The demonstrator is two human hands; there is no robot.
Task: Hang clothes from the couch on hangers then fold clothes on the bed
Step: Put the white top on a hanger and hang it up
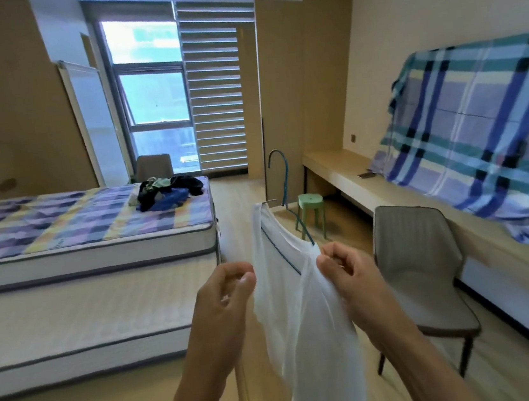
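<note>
A thin white garment (300, 309) hangs in front of me over a blue wire hanger (284, 194), whose hook rises above the cloth. My right hand (345, 270) pinches the garment's right edge where the hanger's arm shows. My left hand (224, 288) has its fingers curled at the garment's left edge and seems to pinch it. A pile of dark, blue and green clothes (168, 190) lies on the far corner of the bed (86, 222), which has a plaid cover.
A grey chair (421, 267) stands close on my right beside a long wooden desk (347, 177). A plaid sheet (481, 133) drapes over the desk's far part. A green stool (311, 209) stands ahead, with the window (154, 97) behind it.
</note>
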